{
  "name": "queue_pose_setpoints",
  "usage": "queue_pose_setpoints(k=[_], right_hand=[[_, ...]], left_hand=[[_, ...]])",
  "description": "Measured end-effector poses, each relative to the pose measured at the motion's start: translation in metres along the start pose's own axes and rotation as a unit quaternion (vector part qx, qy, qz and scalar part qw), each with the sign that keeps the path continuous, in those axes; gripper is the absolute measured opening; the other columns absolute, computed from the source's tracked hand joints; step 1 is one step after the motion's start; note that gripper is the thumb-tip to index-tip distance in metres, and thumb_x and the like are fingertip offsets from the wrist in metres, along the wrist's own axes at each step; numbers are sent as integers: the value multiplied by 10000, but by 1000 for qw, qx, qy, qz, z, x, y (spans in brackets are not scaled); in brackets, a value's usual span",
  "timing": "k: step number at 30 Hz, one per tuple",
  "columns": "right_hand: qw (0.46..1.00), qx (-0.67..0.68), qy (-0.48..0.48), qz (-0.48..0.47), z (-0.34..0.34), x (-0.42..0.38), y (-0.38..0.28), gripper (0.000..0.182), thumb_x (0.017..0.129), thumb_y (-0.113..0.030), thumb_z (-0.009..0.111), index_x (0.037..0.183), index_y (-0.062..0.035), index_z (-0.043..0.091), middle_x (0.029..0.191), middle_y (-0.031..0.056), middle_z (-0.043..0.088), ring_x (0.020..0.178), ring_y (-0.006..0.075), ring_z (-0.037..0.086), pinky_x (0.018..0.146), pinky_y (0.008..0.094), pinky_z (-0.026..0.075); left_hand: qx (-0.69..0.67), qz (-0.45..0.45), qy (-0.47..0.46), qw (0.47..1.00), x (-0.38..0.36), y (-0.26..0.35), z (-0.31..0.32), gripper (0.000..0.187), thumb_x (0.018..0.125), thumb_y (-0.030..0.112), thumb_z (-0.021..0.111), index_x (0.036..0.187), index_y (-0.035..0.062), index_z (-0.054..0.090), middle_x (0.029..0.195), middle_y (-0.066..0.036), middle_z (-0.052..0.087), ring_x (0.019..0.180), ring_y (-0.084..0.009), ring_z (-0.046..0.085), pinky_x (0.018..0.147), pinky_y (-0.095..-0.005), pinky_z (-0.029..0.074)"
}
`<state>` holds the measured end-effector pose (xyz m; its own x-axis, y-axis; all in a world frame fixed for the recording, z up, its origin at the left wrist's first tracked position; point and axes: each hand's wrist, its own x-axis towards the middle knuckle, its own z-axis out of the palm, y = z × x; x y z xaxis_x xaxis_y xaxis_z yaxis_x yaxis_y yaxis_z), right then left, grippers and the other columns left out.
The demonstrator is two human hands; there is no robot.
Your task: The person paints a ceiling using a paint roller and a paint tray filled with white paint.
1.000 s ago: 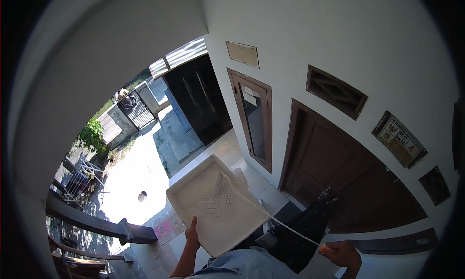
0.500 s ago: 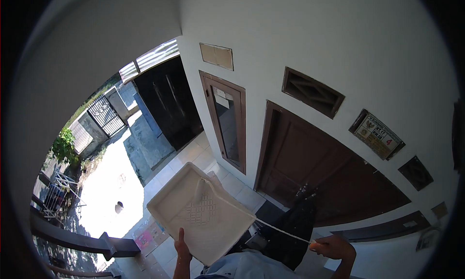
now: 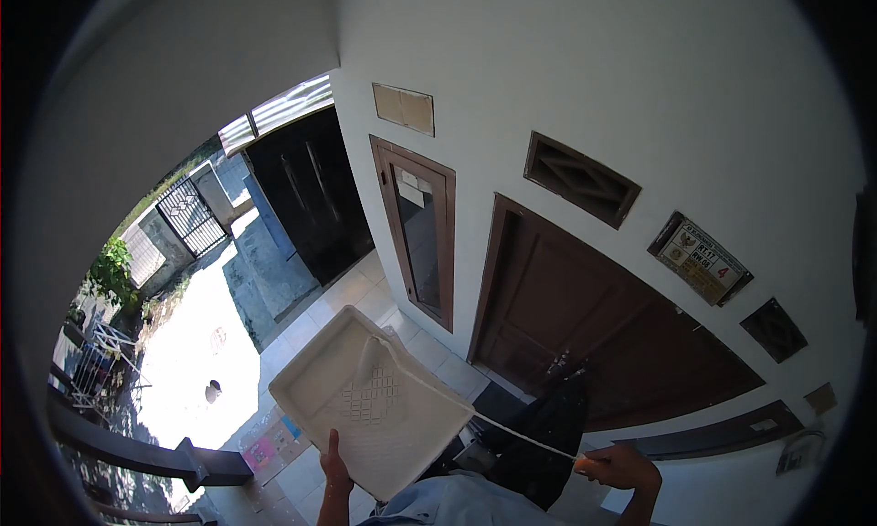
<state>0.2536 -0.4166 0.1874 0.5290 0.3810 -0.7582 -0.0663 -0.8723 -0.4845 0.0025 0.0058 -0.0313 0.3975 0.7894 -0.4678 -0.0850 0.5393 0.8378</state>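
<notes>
In the head view, my left hand [image 3: 335, 462] grips the near left edge of a large beige paint tray [image 3: 416, 448], its thumb up over the rim. The tray is held in front of my body and has a raised grid in its middle. A pale paint roller [image 3: 369, 360] rests on that grid inside the tray. Its long thin rod runs over the tray's right rim to an orange handle end, where my right hand [image 3: 626, 468] is closed around it.
A white wall [image 3: 475, 60] carries brown double doors [image 3: 585, 325], a narrow window [image 3: 425, 238] and a number plate [image 3: 702, 257]. A dark railing [image 3: 137, 453] stands at left, with a sunlit yard beyond. Pale tiles [image 3: 315, 320] cover the floor.
The whole view shifts slightly, with the surroundings moving a little to the left. Both hands keep their holds, and the roller stays in the tray.
</notes>
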Motion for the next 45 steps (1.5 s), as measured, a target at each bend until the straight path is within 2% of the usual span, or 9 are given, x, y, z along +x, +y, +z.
queue_pose_setpoints(k=[3,6,9,15,18,22,24,31,45], right_hand=[[1000,8,-2,8,3,2,5,387,893,-436,645,1055,-93,722,811,50,695,751,134,636,733,266,486],[1000,10,-11,22,3,2,2,391,894,-441,643,1059,-95,722,803,44,690,737,126,630,712,263,488],[1000,13,-16,23,4,4,6,395,895,-446,640,1059,-97,723,794,39,685,720,118,623,691,261,489],[1000,13,-20,17,6,7,12,407,897,-460,634,1084,-108,719,789,46,681,709,116,617,681,264,490],[999,10,-17,36,6,8,10,401,892,-452,647,1101,-117,716,785,52,677,711,117,616,675,259,489],[998,26,-6,53,7,4,0,394,886,-444,652,1098,-118,720,756,39,692,649,112,610,640,268,493],[999,25,-12,38,7,4,2,406,884,-455,655,1101,-118,716,768,41,680,677,111,611,660,261,491],[1000,17,-18,6,9,7,7,430,889,-471,645,1108,-106,709,773,37,672,692,105,613,668,248,489],[997,15,-23,69,1,-4,-5,452,884,-502,630,1112,-119,708,803,46,679,744,131,627,705,256,493]], left_hand=[[20,13,18,1000,0,-3,1,583,946,393,560,1261,-93,492,1139,-178,613,958,-266,644,811,-361,531],[-6,-2,6,1000,-3,3,3,596,924,345,618,1322,-60,436,1189,-158,594,990,-256,630,836,-352,531],[10,-13,20,1000,-2,4,2,604,919,348,627,1320,-61,437,1182,-156,595,979,-255,630,826,-353,534],[12,23,22,999,-6,4,9,583,940,382,575,1281,-79,470,1139,-176,606,954,-268,639,815,-365,530],[-7,1,12,1000,-4,3,3,630,908,370,639,1324,-57,435,1172,-158,598,972,-261,631,825,-361,536],[6,7,22,1000,-6,8,8,623,914,371,628,1322,-59,435,1177,-159,599,976,-260,632,833,-360,534],[-2,28,18,999,-13,12,16,613,918,368,622,1318,-60,440,1176,-158,601,977,-258,633,836,-359,533],[-4,13,12,1000,-9,9,9,591,919,359,622,1298,-64,461,1158,-153,612,972,-255,635,829,-355,535],[-5,3,21,1000,-6,6,6,577,915,360,632,1283,-59,483,1146,-148,619,955,-254,641,818,-355,540]])
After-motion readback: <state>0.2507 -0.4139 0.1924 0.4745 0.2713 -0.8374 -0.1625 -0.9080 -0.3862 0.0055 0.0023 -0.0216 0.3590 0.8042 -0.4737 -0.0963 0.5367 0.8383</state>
